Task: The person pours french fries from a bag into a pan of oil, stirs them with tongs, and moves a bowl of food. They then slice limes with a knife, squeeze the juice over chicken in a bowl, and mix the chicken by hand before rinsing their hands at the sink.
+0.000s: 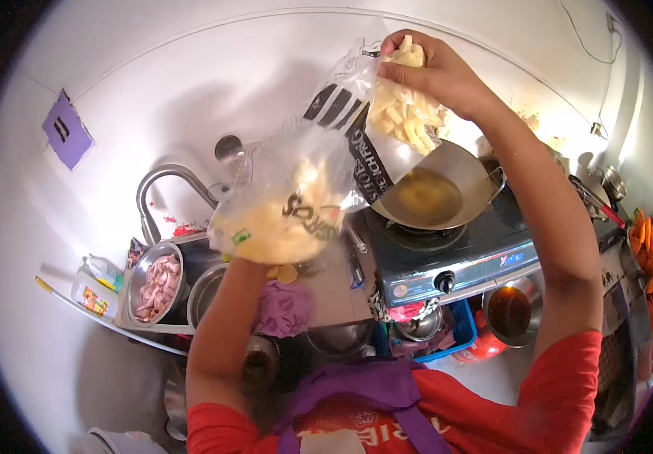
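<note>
Above the wok on the stove, the right hand grips a fistful of pale cut pieces, while the left hand, mostly hidden, holds up the clear plastic bag of them over the sink.

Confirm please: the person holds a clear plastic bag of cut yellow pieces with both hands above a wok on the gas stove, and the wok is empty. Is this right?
Not fully. The head view shows the wok is not empty: yellowish liquid, probably oil, lies in its bottom. The rest stands: the left hand and right hand hold the clear plastic bag of cut yellow pieces above the wok on the gas stove.
</note>
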The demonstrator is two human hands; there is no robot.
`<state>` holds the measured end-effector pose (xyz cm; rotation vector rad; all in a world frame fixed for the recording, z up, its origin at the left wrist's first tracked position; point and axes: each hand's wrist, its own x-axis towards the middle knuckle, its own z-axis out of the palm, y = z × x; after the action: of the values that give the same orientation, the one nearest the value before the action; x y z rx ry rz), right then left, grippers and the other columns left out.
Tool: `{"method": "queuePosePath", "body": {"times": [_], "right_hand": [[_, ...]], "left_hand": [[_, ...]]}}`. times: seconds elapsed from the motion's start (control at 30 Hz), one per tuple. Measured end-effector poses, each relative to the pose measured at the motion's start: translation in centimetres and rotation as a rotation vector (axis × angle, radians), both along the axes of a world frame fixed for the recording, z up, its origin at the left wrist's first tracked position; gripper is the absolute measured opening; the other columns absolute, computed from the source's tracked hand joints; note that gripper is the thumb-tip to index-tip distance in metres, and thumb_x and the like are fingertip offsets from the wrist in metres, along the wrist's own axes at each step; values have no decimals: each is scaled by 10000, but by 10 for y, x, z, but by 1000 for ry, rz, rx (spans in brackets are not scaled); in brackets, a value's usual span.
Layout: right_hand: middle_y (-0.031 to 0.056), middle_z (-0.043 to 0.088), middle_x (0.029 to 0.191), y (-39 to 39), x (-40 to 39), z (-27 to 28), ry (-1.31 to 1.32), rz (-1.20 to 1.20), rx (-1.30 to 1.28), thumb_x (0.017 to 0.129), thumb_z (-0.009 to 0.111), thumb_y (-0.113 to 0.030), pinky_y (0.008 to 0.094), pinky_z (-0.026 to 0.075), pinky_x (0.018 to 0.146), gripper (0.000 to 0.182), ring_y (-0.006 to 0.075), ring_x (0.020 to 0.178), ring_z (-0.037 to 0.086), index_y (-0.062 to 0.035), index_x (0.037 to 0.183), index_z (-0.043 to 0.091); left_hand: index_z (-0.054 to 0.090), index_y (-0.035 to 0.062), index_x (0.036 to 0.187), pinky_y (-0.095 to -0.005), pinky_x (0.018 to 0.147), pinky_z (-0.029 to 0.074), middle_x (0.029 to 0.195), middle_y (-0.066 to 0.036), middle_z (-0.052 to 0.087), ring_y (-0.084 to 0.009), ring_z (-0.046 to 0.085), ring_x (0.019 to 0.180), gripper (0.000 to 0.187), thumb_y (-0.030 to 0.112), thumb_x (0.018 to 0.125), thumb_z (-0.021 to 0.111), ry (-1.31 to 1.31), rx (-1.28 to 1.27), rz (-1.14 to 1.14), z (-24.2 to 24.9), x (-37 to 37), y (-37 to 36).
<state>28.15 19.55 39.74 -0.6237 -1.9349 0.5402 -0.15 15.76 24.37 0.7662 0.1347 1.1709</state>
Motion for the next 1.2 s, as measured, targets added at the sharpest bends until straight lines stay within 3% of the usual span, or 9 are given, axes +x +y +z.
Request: {"method": "queuePosePath", "body": {"times": [0.2, 0.27, 0.4, 0.63, 0.73, 0.9, 0.97, 1.07, 1.2], "right_hand": [[-10, 562, 812, 27, 34, -32, 209, -242, -138, 773, 697, -169, 230, 459, 638, 232, 85, 727, 551, -67, 910, 540], [1, 572, 758, 37, 48, -40, 198, -413, -43, 759, 689, -187, 248, 456, 623, 225, 91, 676, 545, -71, 898, 556], [60, 604, 742, 45, 72, -61, 134, -576, 70, 733, 685, -251, 282, 466, 647, 264, 146, 669, 575, -74, 896, 576], [68, 610, 750, 39, 90, -78, 4, -592, 100, 739, 677, -241, 274, 460, 664, 265, 130, 692, 571, -59, 900, 572], [69, 606, 739, 24, 84, -78, 21, -622, 66, 745, 672, -249, 275, 456, 658, 264, 132, 688, 570, -59, 898, 572], [137, 616, 758, 15, 52, -29, -34, -654, 307, 739, 650, -340, 347, 464, 675, 320, 270, 688, 591, -72, 901, 585], [119, 620, 746, 15, 38, -6, -54, -684, 312, 731, 651, -333, 335, 467, 668, 311, 245, 681, 592, -75, 894, 591], [111, 624, 747, 7, 25, 12, -110, -667, 272, 715, 657, -336, 325, 468, 666, 316, 229, 681, 595, -76, 882, 593], [111, 624, 747, 22, 29, -7, -265, -702, 250, 696, 663, -341, 325, 472, 670, 328, 220, 685, 598, -69, 868, 596]], "left_hand": [[542, 13, 1139, -474, 874, 467, 1104, -186, 588, -336, 590, 960, 443, 361, 873, 480, 173, -118, -101, -11, -18, 75], [527, -20, 1146, -443, 857, 491, 1115, -192, 583, -310, 597, 979, 427, 317, 888, 478, 149, 49, -440, 19, 5, 59], [533, -42, 1126, -416, 826, 521, 1071, -176, 606, -267, 624, 932, 314, 154, 883, 499, 550, -153, 126, 11, 8, 81], [563, -34, 1068, -409, 768, 542, 989, -162, 632, -260, 640, 881, 258, 123, 877, 492, 721, -194, 298, 14, 26, 86], [516, -21, 1143, -480, 849, 487, 1152, -175, 563, -310, 574, 1020, 389, 281, 911, 434, 162, 0, -94, -17, 4, 119], [488, -11, 1175, -498, 916, 431, 1192, -171, 534, -312, 528, 1084, 441, 329, 910, 399, 59, 141, 81, 15, 36, 110], [466, 10, 1204, -508, 1007, 334, 1235, -162, 504, -311, 484, 1135, 501, 398, 891, 415, -134, -60, 392, 37, 79, 44], [492, 52, 1182, -456, 862, 478, 1155, -123, 553, -305, 558, 1016, 392, 293, 875, 519, -253, 3, 116, 19, 98, 14], [559, 59, 1065, -392, 779, 511, 1018, -110, 598, -255, 599, 907, 256, 184, 842, 570, 169, 17, 233, -9, 83, 47]]}}
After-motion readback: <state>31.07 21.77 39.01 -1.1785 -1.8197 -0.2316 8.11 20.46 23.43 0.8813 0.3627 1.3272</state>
